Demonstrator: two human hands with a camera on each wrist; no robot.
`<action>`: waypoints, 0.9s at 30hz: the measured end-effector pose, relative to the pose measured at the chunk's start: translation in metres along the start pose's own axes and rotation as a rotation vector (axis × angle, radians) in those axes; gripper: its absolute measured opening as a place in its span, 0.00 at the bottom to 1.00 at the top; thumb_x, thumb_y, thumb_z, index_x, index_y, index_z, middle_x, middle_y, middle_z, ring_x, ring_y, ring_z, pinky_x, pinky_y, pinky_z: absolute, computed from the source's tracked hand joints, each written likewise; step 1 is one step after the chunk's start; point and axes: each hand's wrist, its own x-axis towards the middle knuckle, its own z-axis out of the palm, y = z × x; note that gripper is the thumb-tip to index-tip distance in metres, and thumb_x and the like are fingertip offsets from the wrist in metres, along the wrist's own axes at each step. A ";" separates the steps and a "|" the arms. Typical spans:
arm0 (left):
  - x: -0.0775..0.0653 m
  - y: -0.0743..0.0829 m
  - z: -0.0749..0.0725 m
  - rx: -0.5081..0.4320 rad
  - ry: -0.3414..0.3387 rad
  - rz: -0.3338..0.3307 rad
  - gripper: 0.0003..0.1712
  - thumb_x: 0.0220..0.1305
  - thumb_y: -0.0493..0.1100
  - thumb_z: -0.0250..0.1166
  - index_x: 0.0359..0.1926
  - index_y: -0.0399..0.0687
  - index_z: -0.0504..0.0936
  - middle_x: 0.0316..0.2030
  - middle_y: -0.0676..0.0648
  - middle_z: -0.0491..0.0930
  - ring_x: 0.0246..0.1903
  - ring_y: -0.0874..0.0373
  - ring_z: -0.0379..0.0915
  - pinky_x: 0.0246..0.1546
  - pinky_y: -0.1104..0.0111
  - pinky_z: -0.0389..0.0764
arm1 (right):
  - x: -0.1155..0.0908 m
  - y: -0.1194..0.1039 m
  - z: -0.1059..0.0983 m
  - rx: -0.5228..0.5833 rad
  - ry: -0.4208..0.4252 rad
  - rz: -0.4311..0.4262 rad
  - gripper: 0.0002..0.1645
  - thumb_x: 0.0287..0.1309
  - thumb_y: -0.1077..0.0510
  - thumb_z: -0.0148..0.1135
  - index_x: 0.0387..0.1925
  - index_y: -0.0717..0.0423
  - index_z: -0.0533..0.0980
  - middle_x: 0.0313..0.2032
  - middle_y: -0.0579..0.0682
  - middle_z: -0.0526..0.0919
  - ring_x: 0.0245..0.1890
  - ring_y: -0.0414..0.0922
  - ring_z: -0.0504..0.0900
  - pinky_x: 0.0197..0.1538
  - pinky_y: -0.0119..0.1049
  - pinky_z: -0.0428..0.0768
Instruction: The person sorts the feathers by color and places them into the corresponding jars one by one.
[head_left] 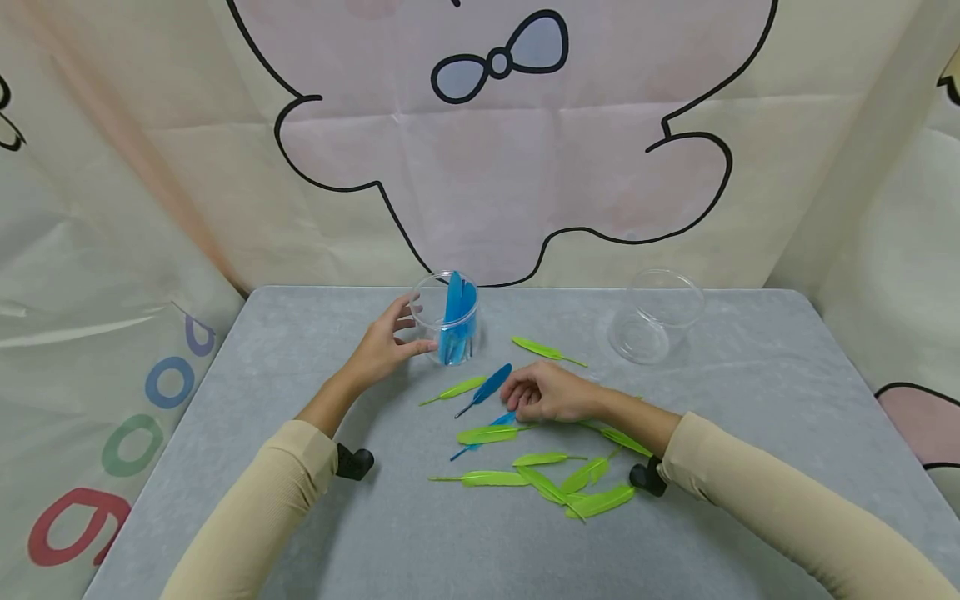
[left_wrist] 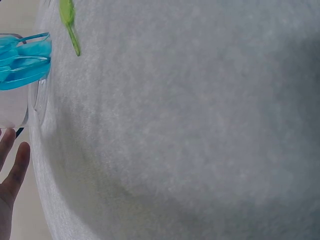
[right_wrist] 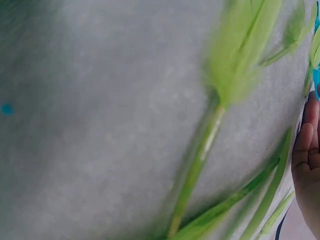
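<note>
Near the back edge, a clear plastic cup [head_left: 425, 321] stands upright with several blue feathers [head_left: 456, 321] inside. My left hand [head_left: 386, 346] holds the cup's left side, thumb in front and fingers behind. My right hand [head_left: 551, 392] is low over the table with fingers curled. Beside its fingertips lies one blue feather [head_left: 491, 385]; another blue feather [head_left: 504, 419] lies partly under a green feather [head_left: 487, 434], its tip by my right thumb. Whether my right fingers pinch it is hidden. The left wrist view shows the blue bunch [left_wrist: 25, 62] above my fingers [left_wrist: 17, 170].
A second clear cup [head_left: 637, 337] stands at the back right. Several lime-green feathers [head_left: 600, 502] lie scattered across the middle of the grey table [head_left: 390, 542]. One green feather [head_left: 543, 348] lies between the cups. A printed cloth [head_left: 480, 183] hangs behind the table.
</note>
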 end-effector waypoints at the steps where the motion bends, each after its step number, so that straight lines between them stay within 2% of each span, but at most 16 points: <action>1: 0.000 0.000 0.000 -0.001 -0.001 0.001 0.49 0.60 0.47 0.73 0.76 0.48 0.56 0.68 0.38 0.66 0.65 0.40 0.67 0.57 0.45 0.75 | 0.000 0.000 0.000 -0.001 0.001 0.001 0.12 0.58 0.70 0.65 0.45 0.65 0.80 0.37 0.52 0.85 0.37 0.42 0.81 0.42 0.32 0.81; 10: 0.000 0.000 0.000 -0.011 -0.001 0.009 0.49 0.61 0.46 0.73 0.76 0.48 0.55 0.68 0.38 0.66 0.65 0.40 0.66 0.58 0.45 0.74 | 0.002 0.003 0.002 -0.040 0.033 -0.005 0.11 0.57 0.70 0.64 0.43 0.64 0.81 0.34 0.51 0.85 0.34 0.40 0.81 0.40 0.31 0.81; 17: 0.001 -0.001 0.001 -0.013 -0.007 0.011 0.49 0.61 0.46 0.73 0.76 0.48 0.55 0.68 0.38 0.66 0.65 0.40 0.66 0.58 0.45 0.74 | 0.001 0.005 0.004 -0.051 0.053 -0.041 0.09 0.58 0.70 0.64 0.41 0.66 0.81 0.31 0.50 0.84 0.32 0.39 0.80 0.38 0.31 0.81; 27: 0.000 -0.001 0.001 -0.007 -0.003 0.013 0.49 0.60 0.46 0.73 0.76 0.48 0.55 0.68 0.38 0.67 0.65 0.40 0.67 0.58 0.46 0.75 | 0.002 0.005 0.004 -0.036 0.056 -0.047 0.08 0.60 0.70 0.63 0.42 0.66 0.81 0.32 0.50 0.84 0.32 0.40 0.80 0.38 0.32 0.81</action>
